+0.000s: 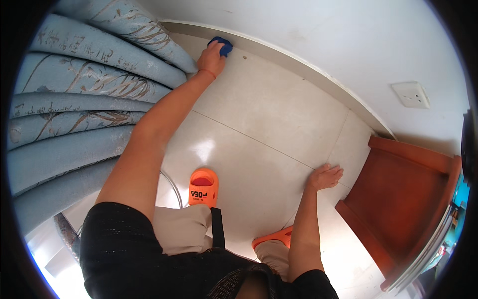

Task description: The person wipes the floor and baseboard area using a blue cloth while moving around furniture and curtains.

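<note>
Blue cloth (227, 48) under left hand (211, 59)

On my left I see a grey-blue curtain (94, 74) in thick folds, patterned with brown branches. To my right, a white socket plate (411, 95) sits on the pale wall (348, 50), near reddish-brown wooden furniture (398, 194); I wear orange slippers (200, 194).

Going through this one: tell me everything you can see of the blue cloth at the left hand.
The blue cloth is a small, dark blue piece, soft-looking like fabric, bunched and creased rather than spread flat. The left hand holds it, covering part of it. It sits at the floor's edge, near the baseboard; whether it touches the baseboard is unclear. Its full outline is hidden.
</note>
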`<state>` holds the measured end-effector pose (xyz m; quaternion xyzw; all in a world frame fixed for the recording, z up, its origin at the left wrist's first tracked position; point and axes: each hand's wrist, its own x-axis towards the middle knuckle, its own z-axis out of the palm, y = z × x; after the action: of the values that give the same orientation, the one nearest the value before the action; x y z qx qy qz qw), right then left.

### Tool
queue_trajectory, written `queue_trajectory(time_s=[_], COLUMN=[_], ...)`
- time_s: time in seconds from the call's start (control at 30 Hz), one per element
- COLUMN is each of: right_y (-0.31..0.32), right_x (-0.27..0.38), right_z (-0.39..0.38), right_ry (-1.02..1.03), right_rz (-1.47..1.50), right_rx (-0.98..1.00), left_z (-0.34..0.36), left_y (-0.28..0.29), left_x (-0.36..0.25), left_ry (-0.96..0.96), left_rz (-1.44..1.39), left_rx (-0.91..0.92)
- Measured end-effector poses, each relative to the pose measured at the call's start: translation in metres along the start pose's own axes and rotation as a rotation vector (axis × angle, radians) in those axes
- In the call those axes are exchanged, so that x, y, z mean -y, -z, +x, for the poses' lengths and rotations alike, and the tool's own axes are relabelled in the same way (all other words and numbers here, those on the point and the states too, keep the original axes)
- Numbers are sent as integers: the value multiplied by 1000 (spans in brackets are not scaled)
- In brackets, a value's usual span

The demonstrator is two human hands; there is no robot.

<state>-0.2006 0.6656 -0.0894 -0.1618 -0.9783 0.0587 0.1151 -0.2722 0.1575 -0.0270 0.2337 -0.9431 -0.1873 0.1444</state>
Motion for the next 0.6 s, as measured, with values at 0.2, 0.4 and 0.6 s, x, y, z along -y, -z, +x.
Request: queue_trajectory(time_s=[0.2,0.4,0.6], right_y=[5,5,2], right_x=[8,21,10], right_z=[9,3,8], right_ry=[-41,-60,-67], right_rz=[-117,-181,-184], right_rx=[29,106,60], left_z=[0,-23,-110], left_y=[-48,-80,-61], left_x=[-58,-87,-182], left_ry=[91,-213,-558], left_rz=[115,-87,-644], left_rx=[70,115,925])
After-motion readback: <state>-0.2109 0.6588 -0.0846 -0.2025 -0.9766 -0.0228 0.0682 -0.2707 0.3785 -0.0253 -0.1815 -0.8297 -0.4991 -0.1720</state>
